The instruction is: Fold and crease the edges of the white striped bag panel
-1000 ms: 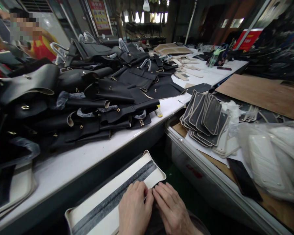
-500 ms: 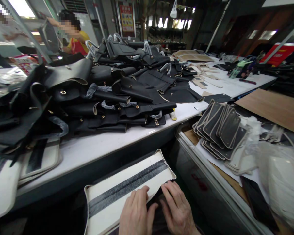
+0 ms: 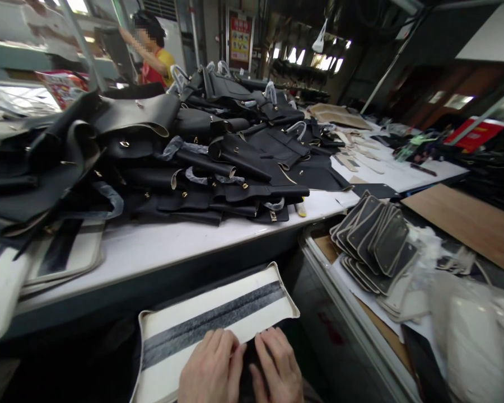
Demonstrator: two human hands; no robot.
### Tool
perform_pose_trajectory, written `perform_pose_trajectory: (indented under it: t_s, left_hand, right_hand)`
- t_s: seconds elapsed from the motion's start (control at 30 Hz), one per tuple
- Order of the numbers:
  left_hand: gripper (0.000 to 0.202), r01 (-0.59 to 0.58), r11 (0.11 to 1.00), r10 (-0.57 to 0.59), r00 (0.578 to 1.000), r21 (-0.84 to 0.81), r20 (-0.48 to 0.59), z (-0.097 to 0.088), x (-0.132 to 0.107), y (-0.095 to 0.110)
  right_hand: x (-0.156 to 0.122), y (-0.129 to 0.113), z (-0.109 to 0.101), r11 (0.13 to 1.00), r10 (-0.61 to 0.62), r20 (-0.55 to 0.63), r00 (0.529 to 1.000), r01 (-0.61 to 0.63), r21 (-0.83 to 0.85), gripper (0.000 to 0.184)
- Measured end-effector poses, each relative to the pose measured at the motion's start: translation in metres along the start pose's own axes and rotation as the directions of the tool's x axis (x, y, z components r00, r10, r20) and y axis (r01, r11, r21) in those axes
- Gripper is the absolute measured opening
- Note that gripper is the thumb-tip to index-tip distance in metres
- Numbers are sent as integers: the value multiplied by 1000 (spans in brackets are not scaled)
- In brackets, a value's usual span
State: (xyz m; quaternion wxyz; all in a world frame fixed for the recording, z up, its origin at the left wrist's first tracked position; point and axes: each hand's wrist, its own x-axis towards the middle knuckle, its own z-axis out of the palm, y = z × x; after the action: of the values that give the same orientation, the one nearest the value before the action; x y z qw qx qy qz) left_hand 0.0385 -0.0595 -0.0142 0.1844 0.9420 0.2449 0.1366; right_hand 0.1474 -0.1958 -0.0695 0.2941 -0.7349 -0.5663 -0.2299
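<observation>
The left hand (image 3: 212,366) and right hand (image 3: 277,366), both flat and unclenched, have drawn together on the cream grey-striped rectangular panel (image 3: 218,319), still pressing its edge.

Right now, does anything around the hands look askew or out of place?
Nothing damaged or spilled. The dark stack on the right table lies fanned out, not squared, and pale panels at far left overhang the white table. Left hand and right hand rest on a striped panel, slanted to that table's edge.
</observation>
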Motion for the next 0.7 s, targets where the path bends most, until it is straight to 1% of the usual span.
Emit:
perform_pose_trajectory:
  t_s: [0.13, 0.23, 0.3, 0.33, 0.4, 0.47, 0.57, 0.7]
  left_hand:
    - [14, 15, 1000, -16, 999, -24, -42, 4, -2, -5]
    - [14, -80, 996, 77, 993, -33, -88, 6, -8, -9]
    - [11, -134, 991, 130, 984, -29, -121, 2, -12, -10]
    - [10, -130, 991, 127, 982, -13, -140, -1, -14, -11]
    - [10, -66, 997, 72, 983, 42, -170, -11, -17, -13]
    - [12, -10, 996, 24, 987, 88, -161, -21, -21, -17]
    - [12, 2, 998, 7, 992, 66, -125, -29, -31, -25]
    - [9, 11, 1000, -6, 985, 27, -174, -32, -47, -36]
  right_hand:
    - [6, -11, 6, 998, -50, -48, 998, 49, -39, 35]
    - [7, -14, 6, 997, -63, -29, 998, 62, -37, 35]
    - [5, -15, 5, 998, -64, -4, 998, 64, -15, 35]
    - [5, -15, 4, 998, -60, 10, 998, 60, -2, 35]
    - [5, -18, 3, 998, -54, 40, 998, 53, 28, 35]
    - [6, -22, 3, 997, -58, 52, 997, 55, 62, 37]
    - [9, -28, 4, 990, -86, 49, 995, 79, 118, 39]
    - [12, -34, 5, 980, -121, 60, 991, 110, 165, 38]
